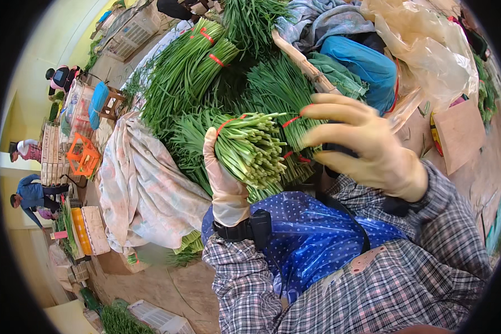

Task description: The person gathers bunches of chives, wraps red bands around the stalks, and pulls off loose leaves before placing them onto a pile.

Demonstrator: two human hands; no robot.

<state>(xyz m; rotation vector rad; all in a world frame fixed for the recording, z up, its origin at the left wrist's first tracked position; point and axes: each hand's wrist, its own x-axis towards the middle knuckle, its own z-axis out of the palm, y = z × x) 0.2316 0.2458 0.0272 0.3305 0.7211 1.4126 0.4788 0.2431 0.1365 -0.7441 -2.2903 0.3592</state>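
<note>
My left hand (223, 179), in a pale thin glove with a black strap at the wrist, grips a bundle of garlic chives (254, 154). Its cut stem ends face right, and a red band circles it. To the right, my right hand (359, 142) is raised in a yellowish glove, fingers spread and slightly blurred, with nothing in it. Behind its fingertips lie more chives (279, 87) with red ties. Farther up rests a large tied bundle (183, 67), beside a smaller red-banded bundle (217, 62). A blue dotted apron (304, 234) covers my lap.
A patterned cloth (146, 188) drapes left of the chives. Beyond it stand an orange plastic crate (82, 155) and a blue-topped stool (98, 104). Clear plastic sheeting (426, 46) and a cardboard piece (459, 135) lie right. Several people, including one in blue (31, 192), are at the left.
</note>
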